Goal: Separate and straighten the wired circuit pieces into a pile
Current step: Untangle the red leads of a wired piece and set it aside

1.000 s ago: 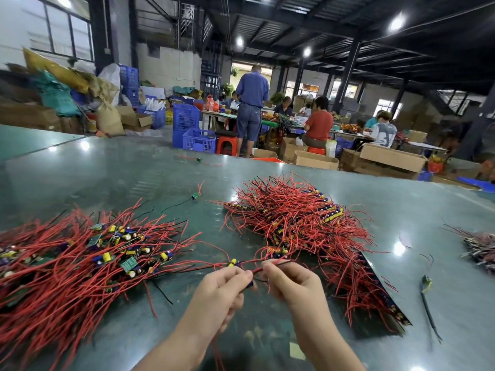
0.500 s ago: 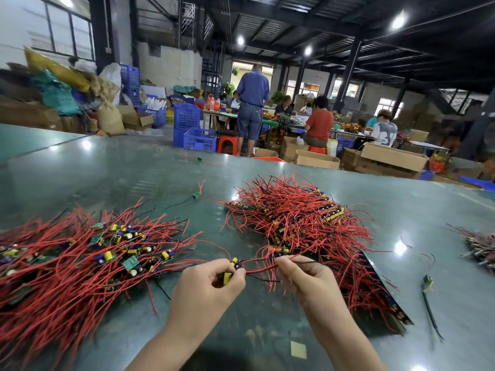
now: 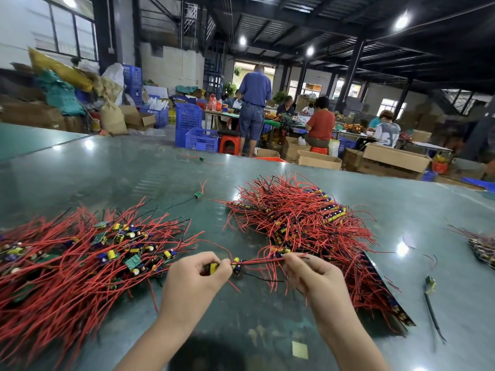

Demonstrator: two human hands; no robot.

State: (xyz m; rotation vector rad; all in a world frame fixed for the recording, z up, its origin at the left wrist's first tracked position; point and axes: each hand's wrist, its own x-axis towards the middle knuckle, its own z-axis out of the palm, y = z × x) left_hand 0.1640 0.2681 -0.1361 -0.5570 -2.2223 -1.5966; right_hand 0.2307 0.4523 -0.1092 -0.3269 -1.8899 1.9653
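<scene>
Seen from the head camera, two hands work over a glossy green surface (image 3: 267,330) in a crowded workshop. The left hand (image 3: 192,279) pinches a small circuit piece (image 3: 214,267) with yellow parts between curled fingers and thumb, held just above the surface between two heaps. The right hand (image 3: 316,277) pinches the piece's red wires (image 3: 265,261), which run taut and nearly level from one hand to the other. To the left lies a loose heap (image 3: 67,263) of red-wired pieces, wires fanned toward the near edge; to the right sits a denser pile (image 3: 308,226), touching the right hand's knuckles. A single stray piece (image 3: 198,194) rests farther back between the heaps, and another bundle (image 3: 482,245) shows at the far right edge. Beyond the surface, a standing person in blue (image 3: 254,108) faces away near blue crates (image 3: 199,135), while seated workers (image 3: 321,121) bend over tables amid cardboard boxes (image 3: 393,159).
</scene>
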